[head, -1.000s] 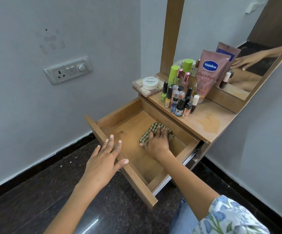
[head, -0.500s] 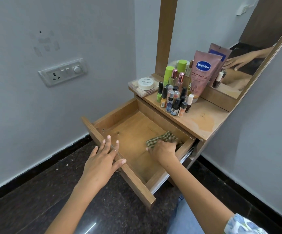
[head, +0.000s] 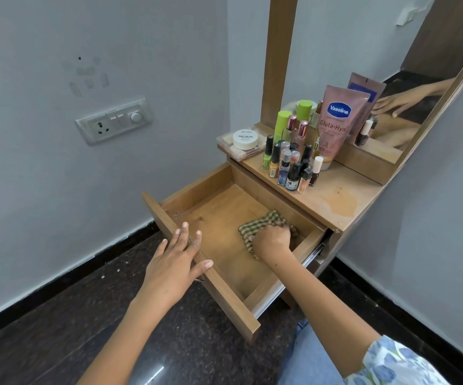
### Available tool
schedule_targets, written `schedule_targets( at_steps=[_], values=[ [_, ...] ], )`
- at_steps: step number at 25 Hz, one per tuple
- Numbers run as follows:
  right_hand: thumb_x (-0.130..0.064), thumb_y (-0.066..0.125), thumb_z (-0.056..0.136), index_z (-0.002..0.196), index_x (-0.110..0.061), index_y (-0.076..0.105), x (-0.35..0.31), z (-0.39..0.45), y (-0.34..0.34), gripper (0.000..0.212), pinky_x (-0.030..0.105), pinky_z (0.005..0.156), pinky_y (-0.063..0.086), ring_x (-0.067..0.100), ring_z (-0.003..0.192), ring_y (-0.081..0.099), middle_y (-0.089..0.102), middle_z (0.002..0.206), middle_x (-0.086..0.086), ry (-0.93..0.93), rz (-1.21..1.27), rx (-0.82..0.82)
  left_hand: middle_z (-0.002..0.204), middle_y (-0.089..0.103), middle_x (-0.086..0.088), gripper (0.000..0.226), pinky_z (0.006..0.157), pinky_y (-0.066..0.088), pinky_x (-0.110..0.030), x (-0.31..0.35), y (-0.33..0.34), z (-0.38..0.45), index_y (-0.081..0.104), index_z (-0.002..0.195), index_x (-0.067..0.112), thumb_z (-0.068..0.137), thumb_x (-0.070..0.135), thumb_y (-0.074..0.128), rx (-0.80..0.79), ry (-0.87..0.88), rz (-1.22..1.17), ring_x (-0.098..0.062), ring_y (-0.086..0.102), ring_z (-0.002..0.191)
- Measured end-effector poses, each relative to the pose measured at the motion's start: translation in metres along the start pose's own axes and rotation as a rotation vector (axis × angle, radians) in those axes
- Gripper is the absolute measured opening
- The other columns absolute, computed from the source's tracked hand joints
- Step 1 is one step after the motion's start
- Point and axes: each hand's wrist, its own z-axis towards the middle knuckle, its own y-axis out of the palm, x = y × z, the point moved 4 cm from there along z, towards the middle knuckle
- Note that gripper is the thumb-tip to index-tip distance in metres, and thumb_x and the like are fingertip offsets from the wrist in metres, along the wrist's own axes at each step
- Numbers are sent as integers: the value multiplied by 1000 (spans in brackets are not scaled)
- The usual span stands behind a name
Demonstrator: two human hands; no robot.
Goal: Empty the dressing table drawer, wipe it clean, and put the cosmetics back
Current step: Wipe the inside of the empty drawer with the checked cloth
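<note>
In the open drawer [head: 222, 207]: checked cloth [head: 255, 226], bunched under right hand [head: 270, 240], fingers curled on it; left hand [head: 174, 262] spread flat on drawer front; cosmetics [head: 291, 165] on table [head: 344, 195].

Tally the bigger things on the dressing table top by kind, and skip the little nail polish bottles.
Lotion tube: 1
White jar: 1
Flat clear box under the jar: 1
Pink-capped bottles: 2
Green-capped bottle: 1 (the green cap behind it looks like a mirror image, so it is not counted)
Total: 6
</note>
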Motion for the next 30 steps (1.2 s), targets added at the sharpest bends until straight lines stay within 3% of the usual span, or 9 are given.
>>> schedule_targets(
  at_steps=[3, 5, 10, 13, 16, 19, 23, 26, 30],
  values=[
    [-35, 36, 102, 119, -10, 60, 8, -8, 5, 39, 30, 91, 41, 18, 105, 58, 64, 115, 4, 32, 9, -11, 154, -21, -4, 94, 117, 0, -34, 0, 1, 2, -5, 150, 26, 66, 70, -6, 13, 0, -4, -16, -13, 144],
    [-35, 34, 102, 133, -10, 49, 14, -9, 10, 43, 32, 92, 40, 23, 116, 55, 57, 130, 8, 26, 107, -20, 153, -22, -5, 78, 117, -1, -34, -1, 2, 2, -6, 150, 25, 84, 65, 8, 15, -3, 15, -17, -13, 145],
    [-30, 37, 101, 153, -22, 2, 5, 5, 6, 63, 51, 116, 18, 32, 147, -4, -6, 161, 5, -286, 189, -95, 153, -21, -5, 72, 117, -1, -35, -1, 2, 3, -4, 150, 25, 91, 61, 17, 20, -1, 17, -17, -12, 145],
    [-25, 47, 98, 152, -27, 12, -8, -3, 9, 65, 50, 119, 13, 29, 147, -4, -5, 161, 3, -538, 100, -120, 155, -20, -5, 99, 117, -1, -35, -1, 3, 2, -4, 150, 26, 64, 74, -15, 2, 3, 28, -17, -11, 145],
    [-7, 53, 92, 145, -31, 34, -6, -18, 0, 61, 46, 119, 10, 25, 148, 3, 8, 160, -4, -798, -14, -129, 154, -21, -4, 90, 117, -2, -35, -2, 4, 3, -3, 150, 27, 73, 72, -4, -5, -11, 17, -17, -13, 145],
    [-3, 58, 88, 139, -31, 45, -2, -18, -8, 60, 42, 119, 18, 21, 147, 12, 15, 158, -10, -801, 60, -149, 150, -26, -2, 84, 117, -3, -34, -2, 3, 2, -3, 150, 27, 78, 70, 5, -1, -12, 4, -16, -13, 145],
    [-21, 70, 83, 152, -27, 10, -17, -20, 5, 91, 49, 120, 4, 21, 147, -7, -5, 160, -6, -752, 99, -161, 150, -26, -2, 111, 117, -2, -33, -2, 2, 3, -5, 150, 28, 53, 79, -26, 14, 4, 17, -16, -12, 145],
    [-24, 69, 84, 147, -28, 29, -23, -19, 8, 76, 51, 119, 1, 21, 147, -7, -4, 160, -6, -827, 141, -195, 153, -24, -4, 99, 116, -3, -33, -2, 4, 2, -5, 150, 28, 62, 74, -14, 12, 4, -2, -17, -13, 145],
    [-25, 63, 89, 140, -27, 42, -26, -20, 13, 56, 50, 120, 10, 17, 147, 5, 10, 159, -9, -942, 250, -175, 147, -29, -1, 119, 116, -3, -32, -4, 6, 2, -7, 149, 29, 45, 80, -35, 38, 16, -16, -14, -16, 143]
  ],
)
